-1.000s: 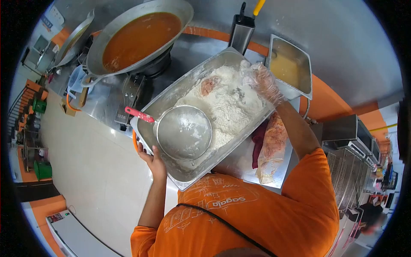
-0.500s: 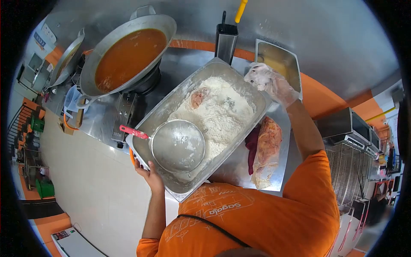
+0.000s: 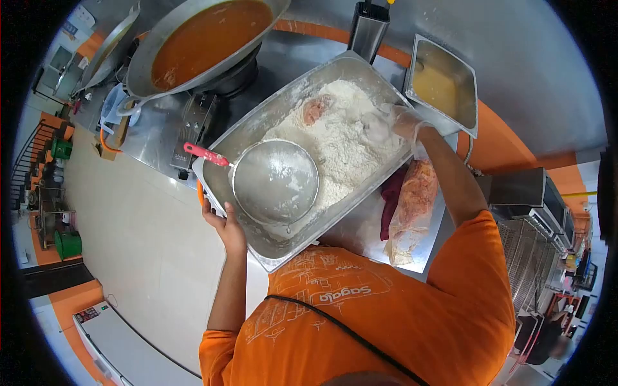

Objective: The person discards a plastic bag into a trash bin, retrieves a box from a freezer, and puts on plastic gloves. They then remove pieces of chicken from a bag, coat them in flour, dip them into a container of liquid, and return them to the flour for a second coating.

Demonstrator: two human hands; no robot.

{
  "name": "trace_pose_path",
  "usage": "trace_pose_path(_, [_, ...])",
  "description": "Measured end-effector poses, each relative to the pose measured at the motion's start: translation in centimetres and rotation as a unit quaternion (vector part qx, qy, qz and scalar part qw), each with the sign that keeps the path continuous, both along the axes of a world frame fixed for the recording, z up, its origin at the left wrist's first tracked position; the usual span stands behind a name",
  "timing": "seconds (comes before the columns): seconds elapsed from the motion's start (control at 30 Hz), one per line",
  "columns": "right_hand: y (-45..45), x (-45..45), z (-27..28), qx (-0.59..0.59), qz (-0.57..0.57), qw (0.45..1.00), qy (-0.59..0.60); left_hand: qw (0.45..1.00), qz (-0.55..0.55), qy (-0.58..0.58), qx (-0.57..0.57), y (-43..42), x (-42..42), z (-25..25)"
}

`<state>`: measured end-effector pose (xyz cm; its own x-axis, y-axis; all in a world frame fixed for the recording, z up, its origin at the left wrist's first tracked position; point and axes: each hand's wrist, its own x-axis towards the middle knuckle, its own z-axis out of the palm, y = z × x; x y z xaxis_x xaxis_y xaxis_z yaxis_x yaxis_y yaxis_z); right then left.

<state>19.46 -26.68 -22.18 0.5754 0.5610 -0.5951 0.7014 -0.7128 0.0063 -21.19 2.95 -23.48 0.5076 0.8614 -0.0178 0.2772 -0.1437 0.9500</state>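
Note:
A deep metal tray (image 3: 302,238) holds a heap of white flour (image 3: 344,154). A raw piece of meat (image 3: 315,109) lies partly coated in the flour. Resting inside the tray's near-left part is a round sieve (image 3: 275,183) with a red handle (image 3: 205,154). At the tray's near-left edge, my left hand (image 3: 226,233) grips the rim, thumb on top. My right hand (image 3: 389,123), in a clear flour-coated glove, is at the right side of the flour heap. Motion blur hides its fingers, so I cannot tell what is in them.
A wok (image 3: 138,77) of brown-orange oil stands on a burner at the back left. To the right of the tray are a metal pan (image 3: 444,90) of yellowish liquid, a plastic bag of raw meat (image 3: 415,193) and a dark red cloth (image 3: 391,199). A knife holder (image 3: 368,29) stands behind.
My right hand has moved from above the tray's right corner down and inward to the flour. My left hand stays at the rim. The view has shifted slightly.

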Motion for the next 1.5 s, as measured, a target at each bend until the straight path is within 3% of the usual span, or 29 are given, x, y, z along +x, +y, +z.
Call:
trace_pose_path(0.03, [-0.2,0.5,-1.0,-0.002,0.001,1.0,0.002,1.0,0.009,0.002,0.012,0.0,0.0,-0.1])
trace_pose_path(0.1, [-1.0,1.5,-3.3,0.215,0.062,0.96,-0.169,1.0,0.021,0.005,0.022,-0.1,0.1,-0.3])
trace_pose_path(0.23, [2.3,2.8,-6.2,0.117,0.189,0.96,-0.17,1.0,0.014,0.002,0.028,-0.1,0.2,0.0])
trace_pose_path(0.3, [4.5,1.4,-6.9,-0.033,0.06,0.995,-0.072,1.0,0.013,0.001,0.028,-0.2,0.2,0.1])
trace_pose_path(0.47, [4.1,0.8,-4.6,0.042,0.015,0.993,-0.105,0.999,0.016,0.016,0.025,-0.2,0.2,0.3])
trace_pose_path(0.53, [2.9,3.2,-4.4,0.062,-0.113,0.991,0.042,1.0,0.012,0.013,0.016,0.0,-0.1,0.1])
trace_pose_path(0.57, [2.2,3.9,-5.1,0.059,-0.11,0.991,0.041,1.0,0.004,0.009,0.009,0.0,-0.1,0.0])
trace_pose_path(0.63, [1.5,4.3,-7.5,0.059,0.068,0.995,-0.053,1.0,0.007,0.005,0.002,-0.2,0.1,0.3])
trace_pose_path(0.77, [2.9,3.2,-7.0,0.068,0.065,0.994,-0.049,1.0,0.004,0.012,0.005,-0.2,0.2,0.8])
trace_pose_path(0.83, [4.1,3.1,-6.6,-0.018,0.305,0.944,-0.129,1.0,0.008,0.015,0.017,-0.4,0.4,0.9])
trace_pose_path(0.87, [4.7,2.7,-6.6,-0.017,0.304,0.944,-0.129,0.999,0.009,0.018,0.028,-0.4,0.5,1.0])
trace_pose_path(0.93, [6.5,0.6,-4.6,0.124,0.076,0.986,-0.076,0.999,0.007,0.02,0.033,-0.3,0.3,0.7])
trace_pose_path(1.03, [5.3,5.3,-13.9,0.074,0.035,0.997,0.007,0.999,0.009,0.025,0.037,-0.3,0.1,0.6])
trace_pose_path(1.37, [4.0,7.4,-8.1,0.11,0.208,0.971,-0.048,0.999,0.027,-0.009,-0.019,-0.8,0.7,1.7])
trace_pose_path(1.43, [6.2,5.4,-2.4,0.137,0.255,0.944,-0.157,0.999,0.032,0.003,-0.018,-0.8,0.7,1.8])
trace_pose_path(1.47, [6.4,4.5,-0.9,0.212,0.272,0.907,-0.241,0.999,0.03,0.016,-0.016,-0.7,0.7,1.9])
trace_pose_path(1.5, [7.3,4.6,-2.0,0.213,0.272,0.907,-0.241,0.999,0.03,0.017,-0.015,-0.7,0.7,1.8])
